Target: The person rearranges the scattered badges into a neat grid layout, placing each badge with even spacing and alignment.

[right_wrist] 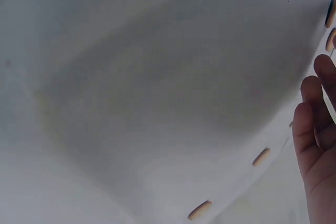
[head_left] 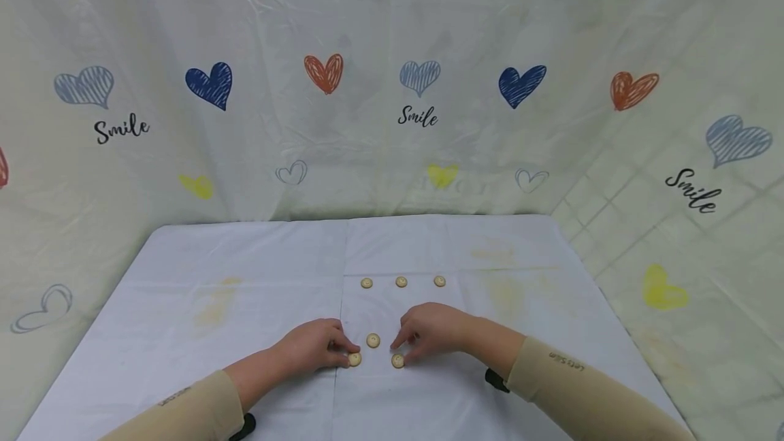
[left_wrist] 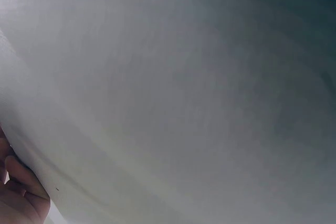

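Fingers, left hand (head_left: 312,346): clamped on near-left wooden button (head_left: 354,359).
Fingers, right hand (head_left: 433,329): apart, astride near-right wooden button (head_left: 398,361).
Far row: three wooden buttons (head_left: 401,282), apparently placed.
Apex button (head_left: 373,340): free, between hands; near pair apparently unfinished.

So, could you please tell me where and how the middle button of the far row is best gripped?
I'd pinch the middle button by opposite edges of its rim, fingertips coming down from above on the near side: it lies flat, thin and round, on the white tabletop, apart from its neighbours.
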Available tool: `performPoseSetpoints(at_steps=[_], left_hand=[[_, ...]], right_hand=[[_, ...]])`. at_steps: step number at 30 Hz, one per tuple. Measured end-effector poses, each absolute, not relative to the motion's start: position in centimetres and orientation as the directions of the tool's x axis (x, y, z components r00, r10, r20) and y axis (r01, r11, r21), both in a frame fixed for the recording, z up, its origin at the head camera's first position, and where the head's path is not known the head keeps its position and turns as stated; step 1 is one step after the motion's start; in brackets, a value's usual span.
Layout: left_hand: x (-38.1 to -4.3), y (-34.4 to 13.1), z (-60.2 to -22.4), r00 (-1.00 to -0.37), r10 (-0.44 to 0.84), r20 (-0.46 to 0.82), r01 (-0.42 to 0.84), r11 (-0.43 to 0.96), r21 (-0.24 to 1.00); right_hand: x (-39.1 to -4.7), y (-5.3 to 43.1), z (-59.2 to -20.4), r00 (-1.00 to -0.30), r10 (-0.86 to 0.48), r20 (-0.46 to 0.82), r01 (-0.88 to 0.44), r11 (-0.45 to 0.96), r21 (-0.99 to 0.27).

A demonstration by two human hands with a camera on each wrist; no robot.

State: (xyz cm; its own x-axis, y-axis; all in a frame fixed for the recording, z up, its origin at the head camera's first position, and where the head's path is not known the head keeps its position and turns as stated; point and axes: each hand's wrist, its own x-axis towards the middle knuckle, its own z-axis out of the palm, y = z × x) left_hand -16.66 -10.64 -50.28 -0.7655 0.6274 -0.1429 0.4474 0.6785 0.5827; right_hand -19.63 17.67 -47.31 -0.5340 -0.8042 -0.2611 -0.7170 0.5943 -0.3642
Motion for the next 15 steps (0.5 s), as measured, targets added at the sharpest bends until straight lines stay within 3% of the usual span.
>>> performPoseSetpoints(at_steps=[15], left_hand=[[-16.64,-10.73,-50.46,-0.764,0.631,-0.132,0.454,0.672,0.585]], right_hand=[[-19.26,17.10,-48.09,-0.480,-0.845,-0.235,-0.798,0.532,-0.284]])
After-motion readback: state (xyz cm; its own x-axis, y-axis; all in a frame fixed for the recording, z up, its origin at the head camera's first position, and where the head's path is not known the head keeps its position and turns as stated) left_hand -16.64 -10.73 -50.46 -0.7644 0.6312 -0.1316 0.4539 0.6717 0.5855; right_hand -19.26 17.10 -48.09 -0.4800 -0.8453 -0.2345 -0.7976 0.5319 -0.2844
